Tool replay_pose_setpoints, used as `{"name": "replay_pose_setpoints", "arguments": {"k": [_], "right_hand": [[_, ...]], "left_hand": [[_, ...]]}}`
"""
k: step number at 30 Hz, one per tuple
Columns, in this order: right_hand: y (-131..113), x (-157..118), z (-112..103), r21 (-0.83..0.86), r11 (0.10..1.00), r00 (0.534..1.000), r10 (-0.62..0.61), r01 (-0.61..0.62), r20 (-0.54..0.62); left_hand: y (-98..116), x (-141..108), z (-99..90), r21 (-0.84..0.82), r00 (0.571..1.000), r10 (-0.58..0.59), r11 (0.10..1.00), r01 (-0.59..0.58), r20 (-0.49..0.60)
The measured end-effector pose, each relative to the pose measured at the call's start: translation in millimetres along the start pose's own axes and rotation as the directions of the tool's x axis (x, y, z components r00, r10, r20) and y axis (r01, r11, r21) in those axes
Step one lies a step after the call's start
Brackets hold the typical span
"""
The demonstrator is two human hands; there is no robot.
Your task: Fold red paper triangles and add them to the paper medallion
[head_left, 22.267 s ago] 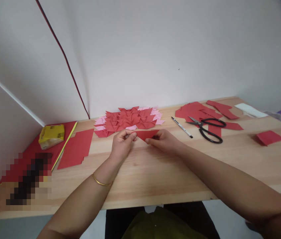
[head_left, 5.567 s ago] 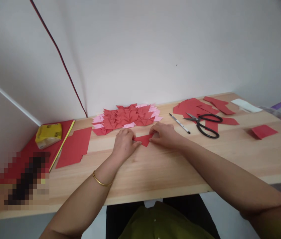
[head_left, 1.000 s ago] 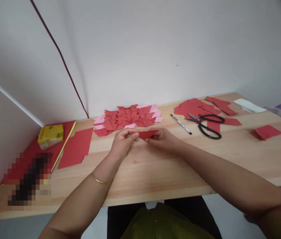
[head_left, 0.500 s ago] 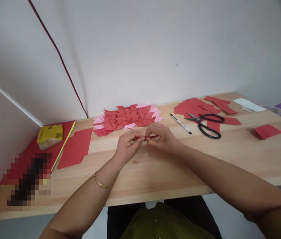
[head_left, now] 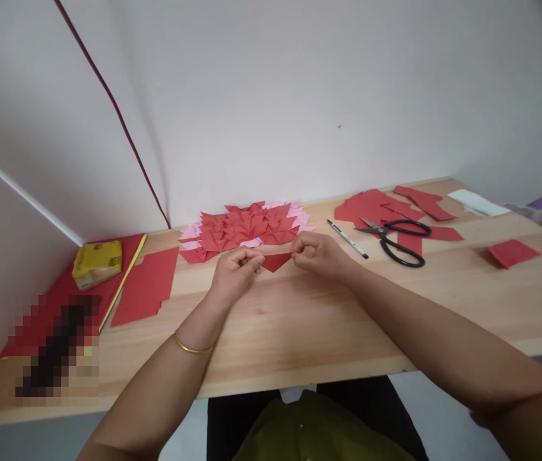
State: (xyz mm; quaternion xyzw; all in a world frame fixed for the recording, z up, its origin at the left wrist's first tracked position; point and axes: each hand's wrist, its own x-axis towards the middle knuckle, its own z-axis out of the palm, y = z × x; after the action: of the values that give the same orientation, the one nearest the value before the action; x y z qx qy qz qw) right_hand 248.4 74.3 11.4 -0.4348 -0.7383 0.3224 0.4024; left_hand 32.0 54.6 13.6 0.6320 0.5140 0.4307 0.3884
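Pinching between thumb and fingers of the left hand [head_left: 235, 272] and of the right hand [head_left: 320, 256], at opposite ends of its long edge, a small folded red paper triangle [head_left: 276, 262], point toward the near side. Held apparently just above the wooden tabletop [head_left: 261, 346]; too small to tell the layers. Best, by the look of it, to keep both pinches light and level, line up edges before pressing, then run a thumbnail outward from the middle, sparing the thin corners. Just beyond, by the wall [head_left: 271, 96], a heap of folded red and pink paper pieces [head_left: 246, 227]. Rightward, a capped pen [head_left: 348, 239], then black-handled scissors [head_left: 382, 231] lying partly on red paper offcuts [head_left: 369, 205]. Leftward, notched red paper sheets [head_left: 148, 282] and a yellow packet [head_left: 98, 259].
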Motion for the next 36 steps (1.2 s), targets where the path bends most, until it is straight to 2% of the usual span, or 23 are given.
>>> {"name": "replay_pose_setpoints", "arguments": {"k": [3, 6, 9, 12, 14, 16, 19, 21, 23, 27, 30, 32, 36], "right_hand": [[-1, 0, 0, 0.01, 1.0, 1.0, 0.015, -0.015, 0.017], [-2, 1, -1, 0.006, 1.0, 0.999, 0.016, -0.016, 0.027], [-2, 1, -2, -0.001, 0.999, 0.999, 0.033, -0.033, 0.024], [0, 2, -3, -0.016, 0.998, 0.998, 0.059, -0.059, 0.011], [2, 3, -3, -0.021, 0.998, 0.998, 0.062, -0.062, 0.008], [4, 3, -2, -0.033, 0.999, 0.999, 0.044, -0.044, -0.002], [6, 2, -1, -0.082, 0.996, 0.997, -0.051, 0.046, -0.058], [7, 2, 1, -0.135, 0.981, 0.983, -0.151, 0.137, -0.105], [7, 2, 4, -0.206, 0.953, 0.958, -0.254, 0.224, -0.135], [5, 0, 11, -0.325, 0.882, 0.913, -0.393, 0.341, -0.108], [2, -3, 16, -0.368, 0.845, 0.899, -0.435, 0.388, -0.051], [0, -4, 17, -0.391, 0.83, 0.899, -0.438, 0.397, -0.016], [-2, -6, 15, -0.425, 0.828, 0.919, -0.394, 0.366, 0.023]], "left_hand": [[1, 2, -0.6, -0.033, 0.998, -0.063, 0.998, 0.063, -0.008], [2, 2, -1.4, -0.027, 0.988, -0.127, 0.992, 0.125, -0.085], [3, 2, -2.7, 0.017, 0.989, -0.1, 0.995, 0.102, -0.105], [5, 1, -4.4, 0.109, 0.998, -0.007, 0.994, 0.014, -0.062], [3, 2, -5.7, 0.218, 0.993, 0.112, 0.971, -0.101, -0.04], [0, 3, -7.2, 0.34, 0.966, 0.259, 0.91, -0.237, -0.02], [-6, 4, -8.1, 0.447, 0.911, 0.406, 0.828, -0.338, -0.064], [-8, 2, -5.7, 0.467, 0.883, 0.448, 0.815, -0.342, -0.136], [-7, -1, 0.6, 0.472, 0.868, 0.472, 0.807, -0.355, -0.155], [-1, -11, 19.5, 0.453, 0.876, 0.481, 0.788, -0.418, -0.028], [2, -13, 28.3, 0.424, 0.849, 0.526, 0.757, -0.498, 0.057], [2, -12, 29.0, 0.403, 0.837, 0.539, 0.747, -0.528, 0.098], [0, -8, 21.4, 0.448, 0.867, 0.485, 0.754, -0.481, 0.115]]}}
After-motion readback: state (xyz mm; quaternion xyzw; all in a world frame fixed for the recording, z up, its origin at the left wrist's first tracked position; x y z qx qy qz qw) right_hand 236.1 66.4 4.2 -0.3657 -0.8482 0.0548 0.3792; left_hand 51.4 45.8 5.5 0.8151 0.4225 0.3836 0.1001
